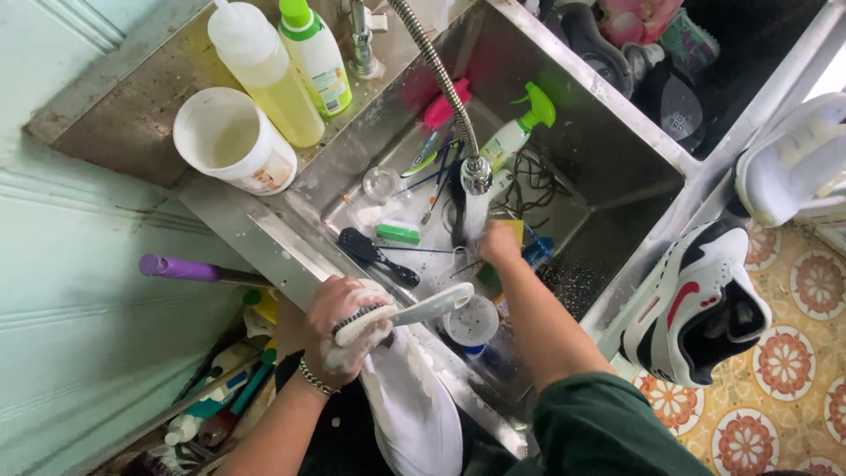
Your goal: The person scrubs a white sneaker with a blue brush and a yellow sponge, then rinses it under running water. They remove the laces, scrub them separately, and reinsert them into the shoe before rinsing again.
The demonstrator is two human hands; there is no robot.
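- The left hand [339, 330], soapy, grips a white shoe [414, 405] and a white brush [405, 313] together at the sink's [617, 150] front rim; the brush handle sticks out over the basin.
- The shoe lies toe-down toward the person, its upper part under the hand, the rest hanging outside the sink.
- The right hand [500, 242] reaches into the basin under the running sprayer head [476, 174]; it looks loosely closed, but whether it holds anything cannot be told through the water.
- The sprayer's metal hose [432, 62] arcs over the basin from the tap [359, 40] at the back.
- The basin floor is crowded: a black brush [379, 256], a green-and-white soap block [398, 233], a spray bottle with a green trigger [520, 128], a pink brush [445, 107], toothbrushes [432, 159], dark laces [538, 181] and a round clear lid [471, 322] just beside the white brush.
- On the ledge behind stand a white tub [231, 141], a yellow squeeze bottle [264, 75] and a green-capped bottle [317, 57].
- A black-and-white sneaker [696, 304] leans on the sink's right rim; another white shoe [793, 159] rests above it.
- A purple handle [181, 267] pokes out at the left, with bottles [211, 405] on the floor below.
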